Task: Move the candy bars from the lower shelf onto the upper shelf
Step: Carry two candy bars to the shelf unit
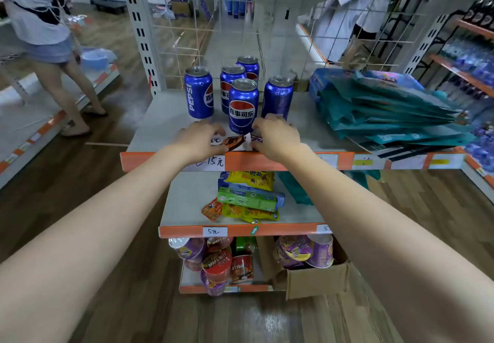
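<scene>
**Candy bars going down on the upper shelf**

Both hands are at the near edge of the upper shelf (165, 118), just in front of the Pepsi cans (243, 106). The left hand (199, 139) and right hand (276, 135) are curled down over the candy bars (235, 142), fingers bent onto the wrappers. Whether they grip or just press, cannot tell. The bars lie flat on the shelf between the two hands, partly hidden. Looks like the placing step. Lower shelf (184, 203) holds a stack of snack packets (250, 198); no candy bar visible there for certain. Next move likely: let go, pull hands back, check below for leftovers without knocking cans.
</scene>
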